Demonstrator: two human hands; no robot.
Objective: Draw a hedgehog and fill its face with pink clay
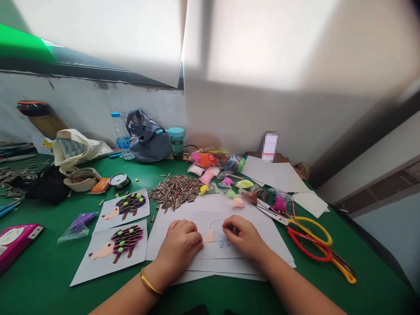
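White paper sheets (203, 264) lie in front of me, the top one bearing a blue outline drawing of a hedgehog (220, 232) with peach clay on its snout. My left hand (180, 245) rests at the left of the drawing, fingers curled together by the snout; anything between them is hidden. Over the drawing's right side is my right hand (243, 236), thumb and fingertips pinched, their contents too small to make out. Two hedgehog pictures (129, 205) made of clay and seeds are on the left. A heap of striped sunflower seeds (175, 190) sits behind the papers.
Red and yellow scissors (310, 245) lie at the right. Clay packets (210, 166) are grouped behind the papers. A blue bag (147, 140), a water bottle (120, 133) and a teal-lidded cup (177, 142) stand by the wall. Purple clay (82, 222) and a magenta box (18, 245) are at left.
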